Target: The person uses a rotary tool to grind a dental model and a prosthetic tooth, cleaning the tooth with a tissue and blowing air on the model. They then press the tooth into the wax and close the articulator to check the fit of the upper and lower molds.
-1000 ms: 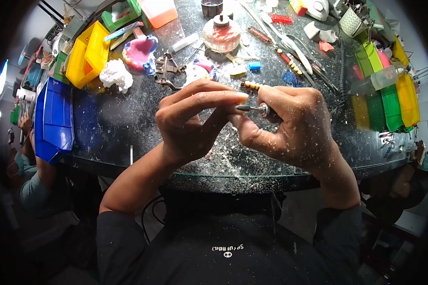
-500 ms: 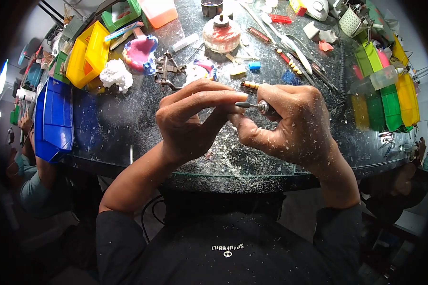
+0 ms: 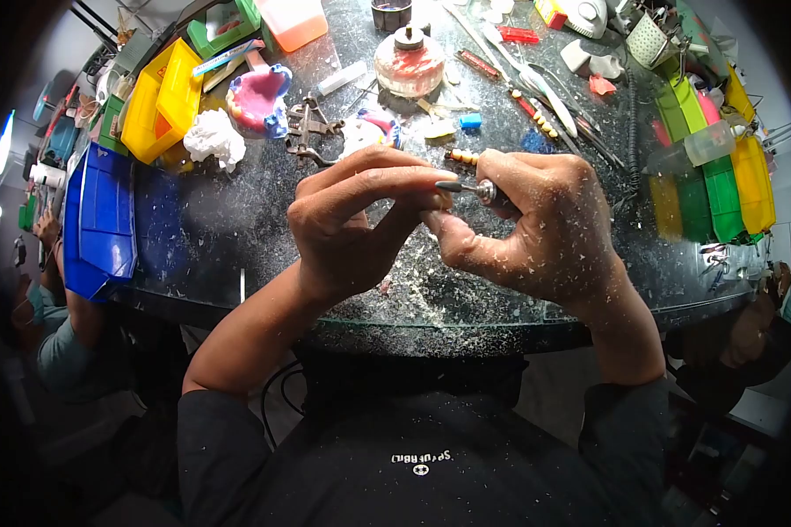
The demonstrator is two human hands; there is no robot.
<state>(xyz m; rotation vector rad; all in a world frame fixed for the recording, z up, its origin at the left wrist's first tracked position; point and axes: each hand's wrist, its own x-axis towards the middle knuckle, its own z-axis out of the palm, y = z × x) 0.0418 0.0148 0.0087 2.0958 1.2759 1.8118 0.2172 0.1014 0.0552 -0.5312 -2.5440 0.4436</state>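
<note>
My right hand [image 3: 545, 224] is closed round a metal rotary handpiece [image 3: 494, 195], whose grey bur [image 3: 455, 186] points left at my left fingertips. My left hand [image 3: 360, 211] pinches a small object at its fingertips, mostly hidden by the fingers; a pale bit shows just under the bur. The thumb of my right hand touches the left fingertips from below. White shavings [image 3: 413, 294] lie on the dark tabletop beneath both hands and cling to my right hand.
Left: blue bin [image 3: 101, 220], yellow bin [image 3: 163, 105], crumpled white tissue [image 3: 214, 140], pink-and-blue dental model [image 3: 259, 98], metal articulator [image 3: 310, 127]. Behind: glass burner [image 3: 410, 66]. Right: carving tools [image 3: 549, 97], coiled cord [image 3: 633, 132], green and yellow bins [image 3: 721, 193]. Other people sit at both sides.
The bur has tilted and risen slightly at my left fingertips, and a little more of the small pale object shows below it. Both hands are otherwise almost unmoved.
</note>
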